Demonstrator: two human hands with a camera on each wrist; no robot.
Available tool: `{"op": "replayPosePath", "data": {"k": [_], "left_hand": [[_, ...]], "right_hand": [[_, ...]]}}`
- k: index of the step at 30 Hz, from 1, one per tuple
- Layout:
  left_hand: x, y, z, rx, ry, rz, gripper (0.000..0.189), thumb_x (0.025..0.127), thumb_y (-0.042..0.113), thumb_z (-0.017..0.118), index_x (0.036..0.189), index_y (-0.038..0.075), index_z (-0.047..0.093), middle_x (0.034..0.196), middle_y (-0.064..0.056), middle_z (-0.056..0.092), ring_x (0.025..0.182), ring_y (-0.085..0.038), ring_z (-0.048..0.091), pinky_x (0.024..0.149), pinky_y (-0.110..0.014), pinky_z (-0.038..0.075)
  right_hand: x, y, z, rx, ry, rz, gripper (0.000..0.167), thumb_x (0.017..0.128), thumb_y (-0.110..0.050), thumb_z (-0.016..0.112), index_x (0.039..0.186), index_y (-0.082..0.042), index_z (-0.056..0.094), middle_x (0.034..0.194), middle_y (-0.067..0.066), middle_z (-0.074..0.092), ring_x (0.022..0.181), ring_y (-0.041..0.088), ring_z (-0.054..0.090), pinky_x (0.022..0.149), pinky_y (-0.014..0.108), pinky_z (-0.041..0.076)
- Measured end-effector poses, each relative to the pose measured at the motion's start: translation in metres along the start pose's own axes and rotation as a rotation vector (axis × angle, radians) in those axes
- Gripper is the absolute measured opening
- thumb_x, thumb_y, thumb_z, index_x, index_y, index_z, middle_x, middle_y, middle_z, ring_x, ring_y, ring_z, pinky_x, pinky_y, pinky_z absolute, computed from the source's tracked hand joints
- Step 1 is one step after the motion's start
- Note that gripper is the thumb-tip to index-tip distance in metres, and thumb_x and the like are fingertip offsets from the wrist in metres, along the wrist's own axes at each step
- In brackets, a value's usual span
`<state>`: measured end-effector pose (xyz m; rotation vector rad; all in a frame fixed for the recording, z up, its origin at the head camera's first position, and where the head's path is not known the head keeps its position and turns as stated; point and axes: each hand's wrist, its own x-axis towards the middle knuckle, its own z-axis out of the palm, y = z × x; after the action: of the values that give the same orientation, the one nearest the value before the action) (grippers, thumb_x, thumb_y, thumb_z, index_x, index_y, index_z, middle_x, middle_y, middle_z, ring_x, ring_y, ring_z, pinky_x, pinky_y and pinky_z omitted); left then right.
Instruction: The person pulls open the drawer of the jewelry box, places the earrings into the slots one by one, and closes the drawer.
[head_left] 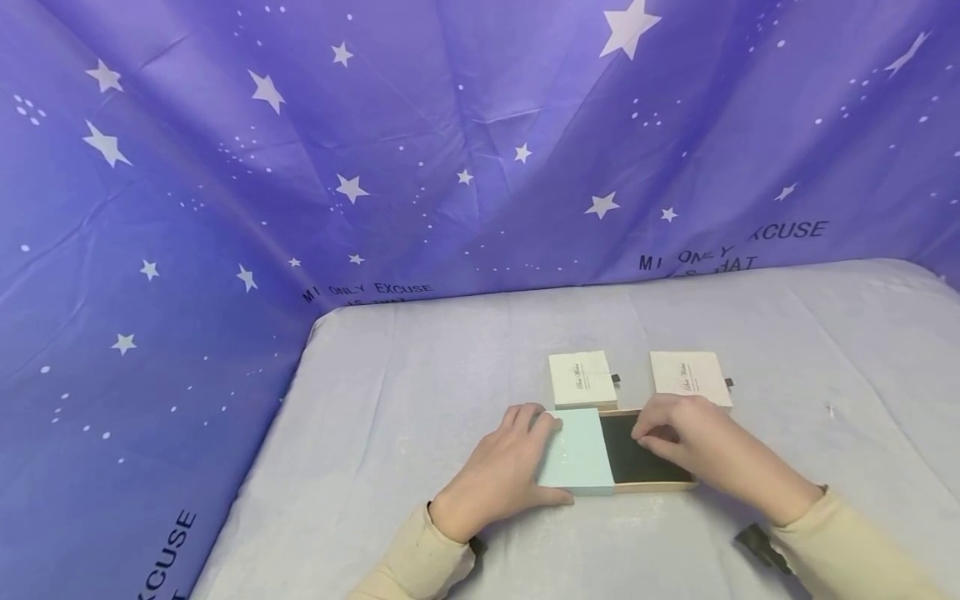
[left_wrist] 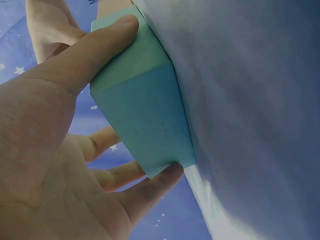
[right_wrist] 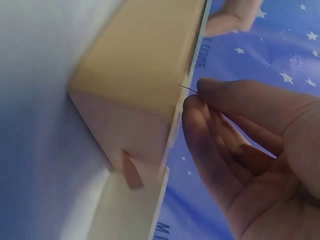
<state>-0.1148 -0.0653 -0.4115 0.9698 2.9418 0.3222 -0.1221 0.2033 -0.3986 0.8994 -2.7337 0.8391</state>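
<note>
A light blue drawer box (head_left: 576, 450) lies on the table, its tan inner tray (head_left: 656, 487) pulled partway out to the right. Black lining (head_left: 626, 454) shows inside the tray. My left hand (head_left: 506, 467) grips the blue sleeve, thumb along the near side and fingers over the left end and far side. Above the tray, my right hand (head_left: 697, 437) pinches a thin, thread-like piece (right_wrist: 188, 89) between thumb and forefinger; its kind is too small to tell. A short ribbon tab (right_wrist: 132, 171) sticks out of the tray's end in the right wrist view.
Two small cream boxes with printed lids and dark tabs, a left one (head_left: 582, 379) and a right one (head_left: 686, 372), sit just behind the blue box. A pale cloth (head_left: 390, 400) covers the table. Purple star-printed curtain (head_left: 420, 150) hangs behind and at the left.
</note>
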Motion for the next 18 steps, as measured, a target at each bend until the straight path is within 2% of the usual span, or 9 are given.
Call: {"op": "replayPosePath", "data": {"k": [9,18], "left_hand": [[0.000,-0.001,0.000,-0.001,0.005,0.007,0.082,0.071,0.058,0.082,0.131,0.012,0.050,0.132,-0.006,0.049,0.124,-0.021,0.047,0.080,-0.028,0.055],[0.000,-0.002,0.000,-0.005,0.012,0.011,0.082,0.071,0.057,0.083,0.132,0.012,0.050,0.132,-0.006,0.049,0.124,-0.021,0.047,0.081,-0.028,0.056]], "right_hand": [[0.001,-0.001,0.017,0.029,-0.016,-0.024,0.021,0.077,-0.001,0.079,0.079,-0.021,0.073,0.082,-0.011,0.068,0.079,0.007,0.064,0.072,0.029,0.057],[0.002,-0.002,0.021,0.062,-0.039,-0.017,0.021,0.078,-0.002,0.079,0.081,-0.023,0.073,0.082,-0.011,0.069,0.080,0.005,0.063,0.074,0.030,0.057]]}}
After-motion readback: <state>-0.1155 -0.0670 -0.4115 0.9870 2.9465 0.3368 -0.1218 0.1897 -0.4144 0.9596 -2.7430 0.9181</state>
